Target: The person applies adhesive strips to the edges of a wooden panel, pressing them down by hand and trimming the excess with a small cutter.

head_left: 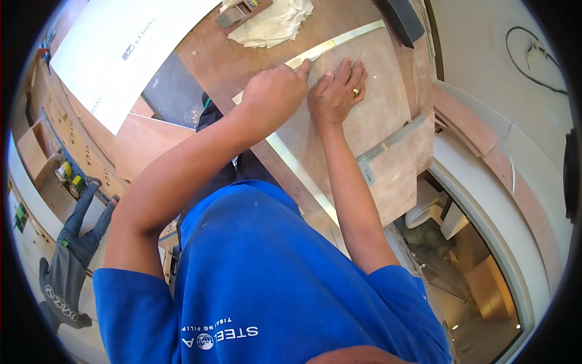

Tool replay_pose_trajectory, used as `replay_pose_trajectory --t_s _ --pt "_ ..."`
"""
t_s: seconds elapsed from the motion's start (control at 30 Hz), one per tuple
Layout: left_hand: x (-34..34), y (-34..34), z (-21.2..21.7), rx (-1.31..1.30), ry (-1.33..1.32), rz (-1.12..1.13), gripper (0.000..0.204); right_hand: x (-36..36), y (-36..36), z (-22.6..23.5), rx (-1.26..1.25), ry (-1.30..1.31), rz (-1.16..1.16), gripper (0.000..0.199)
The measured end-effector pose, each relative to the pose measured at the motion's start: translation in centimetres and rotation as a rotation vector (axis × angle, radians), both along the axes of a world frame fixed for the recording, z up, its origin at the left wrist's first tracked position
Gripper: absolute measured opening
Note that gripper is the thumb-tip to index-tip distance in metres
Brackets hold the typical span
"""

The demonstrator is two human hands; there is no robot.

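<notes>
My left hand (274,92) is closed in a fist at the edge of a thin brown panel (379,79), its thumb lying along a pale yellowish strip (348,39). What the fist grips, if anything, is hidden. Beside it, my right hand (341,91) lies on the panel with fingers apart, a gold ring on one of them. A second pale strip (303,176) runs down the panel's near left side. To the right of my right forearm, a metal try square (391,142) rests on the panel.
Beyond my hands, a hand plane (242,13) sits by a crumpled cream cloth (276,25). A dark block-like object (401,21) stands at the far right corner. A large white sheet (130,54) spreads at the upper left. Another person (66,261) is at the far left.
</notes>
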State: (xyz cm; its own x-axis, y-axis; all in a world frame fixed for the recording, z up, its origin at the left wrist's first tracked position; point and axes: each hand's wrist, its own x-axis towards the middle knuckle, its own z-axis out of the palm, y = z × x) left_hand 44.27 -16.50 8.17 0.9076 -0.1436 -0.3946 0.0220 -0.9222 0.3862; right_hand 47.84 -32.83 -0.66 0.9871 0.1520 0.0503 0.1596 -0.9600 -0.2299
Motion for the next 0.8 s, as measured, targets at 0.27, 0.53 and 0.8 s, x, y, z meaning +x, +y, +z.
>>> replay_pose_trajectory --t_s 0.27,0.53,0.8 --pt "-2.7 1.9 0.4 0.037 0.107 -0.022 0.063 0.3 0.6 -0.5 0.015 -0.027 0.006 0.06" --pt "-5.9 3.1 1.8 0.048 0.144 0.026 0.062 -0.1 -0.3 -0.7 0.004 -0.042 0.025 0.06" --pt "-7.4 3.9 1.6 0.078 0.075 0.0 0.062 0.2 -0.2 -1.2 0.036 -0.077 0.039 0.059"
